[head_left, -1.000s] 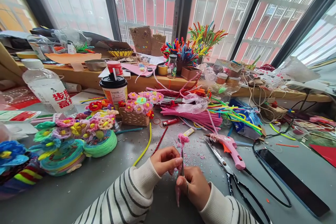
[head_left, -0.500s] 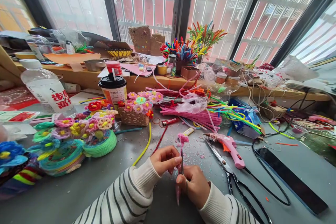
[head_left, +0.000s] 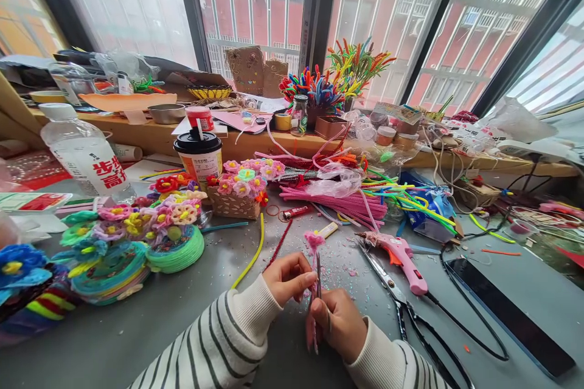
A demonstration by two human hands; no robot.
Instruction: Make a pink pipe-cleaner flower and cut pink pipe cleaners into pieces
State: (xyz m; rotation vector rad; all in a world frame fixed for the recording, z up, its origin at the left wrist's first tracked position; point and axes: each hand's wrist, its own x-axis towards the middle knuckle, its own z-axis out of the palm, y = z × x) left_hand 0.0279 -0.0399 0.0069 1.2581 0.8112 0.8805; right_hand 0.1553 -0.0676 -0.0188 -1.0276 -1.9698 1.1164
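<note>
Left of one glue gun (head_left: 407, 261), your left hand (head_left: 291, 278): pinching one pink piece (head_left: 314, 241)
Right hand (head_left: 341, 323): gripping one metal tool (head_left: 318, 276)

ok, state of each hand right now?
Left hand: closed, pinching the pink fuzzy piece.
Right hand: closed around a slim metal tool.

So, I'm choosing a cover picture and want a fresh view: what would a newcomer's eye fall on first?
Probably the massed bright fuzzy flowers at the left of the desk, and the multicoloured bunch of fuzzy stems at the upper centre. Next, perhaps, the fluffy pink piece at lower centre, just above the left hand, with the right hand gripping a slim metal tool beside it.
</note>
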